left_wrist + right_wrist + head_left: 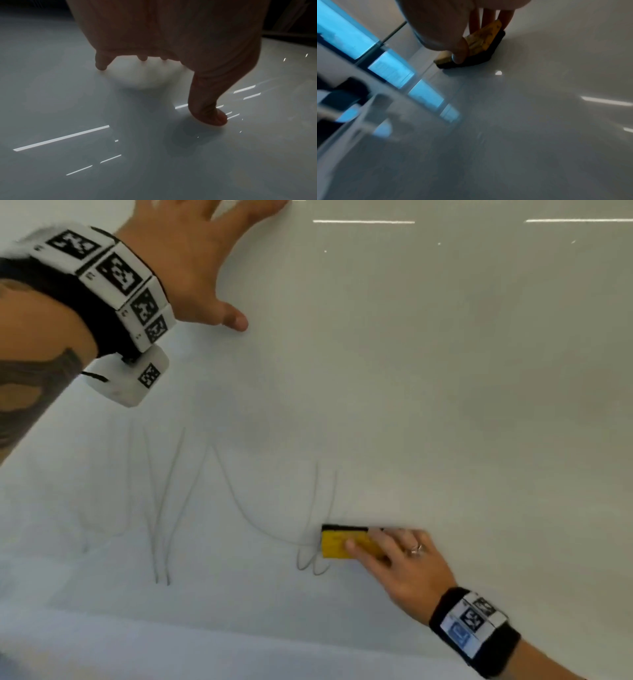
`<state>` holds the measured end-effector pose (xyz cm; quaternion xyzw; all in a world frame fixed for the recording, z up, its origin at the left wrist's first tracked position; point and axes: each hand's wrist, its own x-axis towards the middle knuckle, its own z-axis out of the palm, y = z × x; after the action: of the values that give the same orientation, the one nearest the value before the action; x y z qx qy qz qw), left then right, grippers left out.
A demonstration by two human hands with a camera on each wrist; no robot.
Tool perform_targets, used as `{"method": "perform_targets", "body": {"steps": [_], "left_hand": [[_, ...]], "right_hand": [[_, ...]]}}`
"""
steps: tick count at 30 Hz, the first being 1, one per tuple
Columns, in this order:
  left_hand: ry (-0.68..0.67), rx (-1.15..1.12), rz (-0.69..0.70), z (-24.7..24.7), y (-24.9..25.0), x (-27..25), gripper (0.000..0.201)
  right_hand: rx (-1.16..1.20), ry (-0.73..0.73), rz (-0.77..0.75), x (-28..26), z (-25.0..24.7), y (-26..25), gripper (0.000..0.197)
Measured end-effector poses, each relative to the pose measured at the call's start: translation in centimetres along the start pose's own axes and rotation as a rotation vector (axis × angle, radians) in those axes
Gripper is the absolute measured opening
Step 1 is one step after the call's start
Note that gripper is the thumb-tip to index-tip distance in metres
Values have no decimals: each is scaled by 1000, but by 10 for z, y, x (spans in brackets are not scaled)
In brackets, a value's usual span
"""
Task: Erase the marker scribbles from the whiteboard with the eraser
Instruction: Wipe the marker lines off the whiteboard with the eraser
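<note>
Whiteboard (445, 354) fills your view, glossy with reflected ceiling light strips; its edges are cut off in the head view. Faint grey marker scribbles (191, 501) loop across its lower left, thin and hard to make out, the rightmost loops touching the eraser's left end. Your left hand (185, 258) lies spread flat on the board well above the scribbles, fingertips cut off at the top edge; the wrist view shows the thumb tip (217, 119) touching the surface. Your right hand (407, 563) pinches the yellow, black-padded eraser (339, 544), thumb on one side, fingers over its far end, its pad on the board. The right wrist view is blurred.
</note>
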<state>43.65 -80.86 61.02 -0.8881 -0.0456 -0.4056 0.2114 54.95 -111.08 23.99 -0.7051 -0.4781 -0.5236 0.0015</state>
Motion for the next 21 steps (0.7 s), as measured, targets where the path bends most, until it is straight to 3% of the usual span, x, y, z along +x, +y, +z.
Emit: {"method": "perform_targets", "body": {"steps": [2, 3, 5, 6, 7, 9, 12, 14, 16, 17, 19, 21], "left_hand": [[-74, -52, -51, 2, 0, 1, 115], [-159, -106, -147, 1, 2, 2, 109], [-482, -112, -472, -1, 12, 2, 100], [-577, -135, -578, -1, 15, 1, 98], [-625, -160, -594, 1, 15, 0, 96], [-626, -147, -535, 4, 14, -2, 93], [-464, -178, -512, 7, 9, -2, 84], [-362, -146, -310, 5, 4, -3, 87], [-243, -113, -127, 6, -1, -1, 97], [-264, -93, -130, 5, 0, -1, 98], [-484, -131, -334, 3, 5, 3, 93], [-598, -226, -510, -2, 16, 2, 89]], "right_hand": [[-68, 200, 167, 60, -23, 34, 48], [-94, 281, 263, 89, -35, 52, 47], [-75, 390, 393, 134, -52, 76, 44], [-65, 425, 419, 145, -52, 76, 43], [-82, 424, 416, 144, -46, 67, 44], [-87, 304, 301, 108, -18, 27, 49], [-39, -92, -30, 1, 28, -46, 42], [-40, -226, -109, -44, 38, -72, 38], [7, -194, -110, -32, 35, -68, 39], [10, -112, -89, -7, 28, -57, 40], [-39, 109, 31, 64, 7, -28, 45], [-85, 286, 215, 130, -16, 4, 52]]}}
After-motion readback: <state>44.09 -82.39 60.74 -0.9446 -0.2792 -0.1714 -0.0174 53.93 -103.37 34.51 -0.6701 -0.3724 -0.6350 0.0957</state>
